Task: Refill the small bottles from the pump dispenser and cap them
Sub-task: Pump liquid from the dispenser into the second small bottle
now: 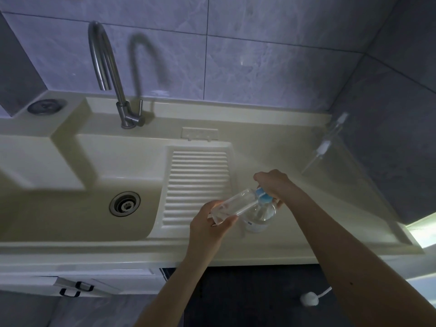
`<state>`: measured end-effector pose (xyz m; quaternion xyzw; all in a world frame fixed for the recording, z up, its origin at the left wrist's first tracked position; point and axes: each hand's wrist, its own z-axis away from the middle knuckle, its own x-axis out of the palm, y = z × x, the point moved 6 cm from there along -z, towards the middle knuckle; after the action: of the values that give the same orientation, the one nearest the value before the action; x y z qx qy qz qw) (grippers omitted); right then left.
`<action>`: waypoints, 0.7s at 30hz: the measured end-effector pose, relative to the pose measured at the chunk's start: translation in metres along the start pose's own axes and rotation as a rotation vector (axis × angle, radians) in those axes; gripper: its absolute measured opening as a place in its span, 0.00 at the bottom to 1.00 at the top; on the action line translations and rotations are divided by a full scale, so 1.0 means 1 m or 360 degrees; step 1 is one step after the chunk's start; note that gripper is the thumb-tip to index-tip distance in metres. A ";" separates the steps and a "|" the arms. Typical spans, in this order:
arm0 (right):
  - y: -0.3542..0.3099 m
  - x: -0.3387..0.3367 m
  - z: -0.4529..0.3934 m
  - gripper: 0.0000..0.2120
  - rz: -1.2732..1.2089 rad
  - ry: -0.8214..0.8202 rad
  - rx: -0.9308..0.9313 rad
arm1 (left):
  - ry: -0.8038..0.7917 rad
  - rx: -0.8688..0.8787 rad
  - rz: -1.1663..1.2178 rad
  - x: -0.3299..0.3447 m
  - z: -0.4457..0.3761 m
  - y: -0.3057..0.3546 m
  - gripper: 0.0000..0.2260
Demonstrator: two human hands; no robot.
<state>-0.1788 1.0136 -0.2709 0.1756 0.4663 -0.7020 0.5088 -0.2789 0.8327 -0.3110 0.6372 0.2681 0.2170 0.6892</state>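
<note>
A clear pump dispenser with a blue pump head stands on the cream counter to the right of the ribbed washboard. My right hand lies over the pump head from above, fingers curled round it. My left hand grips a small clear bottle by its base, tilted, with its open mouth up against the blue nozzle. The bottle looks nearly see-through; I cannot tell how much liquid it holds. A small pump-spray top with its tube lies on the counter at the far right.
A cream sink basin with a steel drain lies to the left, a curved steel tap behind it. The ribbed washboard slopes beside the hands. Grey tiled walls close in behind and right. A white plug lies on the dark floor.
</note>
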 end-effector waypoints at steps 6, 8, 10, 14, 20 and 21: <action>0.005 0.005 -0.005 0.29 -0.0044 -0.0436 0.0131 | -0.0061 0.0010 -0.0042 0.001 -0.001 0.001 0.14; 0.005 0.005 -0.005 0.30 -0.0027 -0.0463 0.0139 | -0.0072 0.0007 -0.0031 0.001 -0.003 0.000 0.15; 0.004 0.006 -0.006 0.29 0.0007 -0.0447 0.0120 | -0.0082 0.0002 -0.0015 0.000 -0.004 -0.001 0.15; 0.002 0.003 -0.007 0.23 0.0001 -0.0331 0.0057 | -0.0112 -0.0018 0.0019 0.003 -0.006 -0.005 0.14; 0.000 0.000 0.000 0.17 0.0086 -0.0080 -0.0057 | -0.0102 -0.0023 -0.0018 0.004 -0.004 -0.010 0.12; -0.002 0.001 0.002 0.17 0.0118 -0.0051 -0.0069 | -0.0104 -0.0012 -0.0023 0.004 -0.003 -0.010 0.11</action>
<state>-0.1805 1.0119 -0.2698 0.1705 0.4663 -0.6752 0.5456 -0.2787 0.8365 -0.3214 0.6394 0.2493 0.1921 0.7015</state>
